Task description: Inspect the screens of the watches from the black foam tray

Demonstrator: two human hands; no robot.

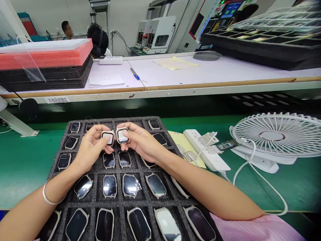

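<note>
Over the far part of a dark foam tray (94,208), my left hand (93,144) is closed on a smartwatch body (108,137) with a lit white screen. Close beside it, my right hand (140,139) grips a second smartwatch body (122,134), its screen also lit white and the thumb at its edge. Neither watch has a strap. Several more watch bodies lie in the tray's compartments, mostly with dark screens, such as the watch (109,186) in the middle. My forearms cover some compartments.
Right of the tray are a power strip (204,150) with plugs and a white fan (273,137) with a loose cable. A raised shelf (160,75) behind carries foam stacks (45,63), a pen (134,74) and black trays (260,43). Two people are beyond it.
</note>
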